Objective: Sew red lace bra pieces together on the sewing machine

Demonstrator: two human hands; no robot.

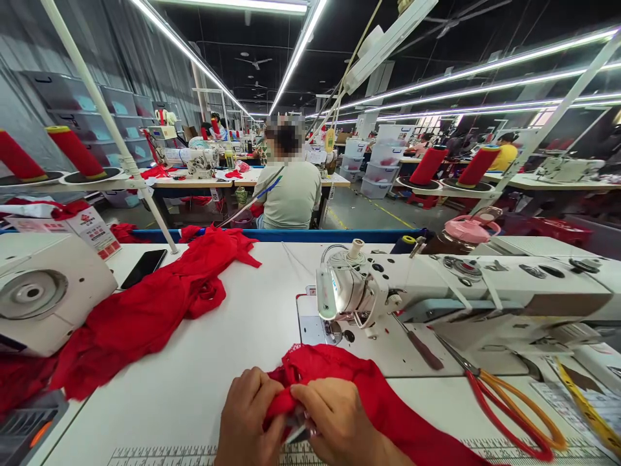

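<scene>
Red fabric [363, 378] lies on the white table in front of the sewing machine [359, 285] and trails off to the lower right. My left hand [252, 414] pinches a folded edge of it between thumb and fingers. Close beside it, my right hand [334, 414] grips the same fold, its fingers curled. Something pale and shiny shows under the fold between the hands, too hidden to name. The presser foot [332, 331] is just beyond the fabric, apart from both hands.
Scissors [504, 401] with red and orange handles lie at right, near a dark-handled tool [424, 349]. A pile of red garments [160, 310] stretches across the left, beside a phone [144, 268]. A ruler strip [165, 455] runs along the front edge. A person [288, 194] sits ahead.
</scene>
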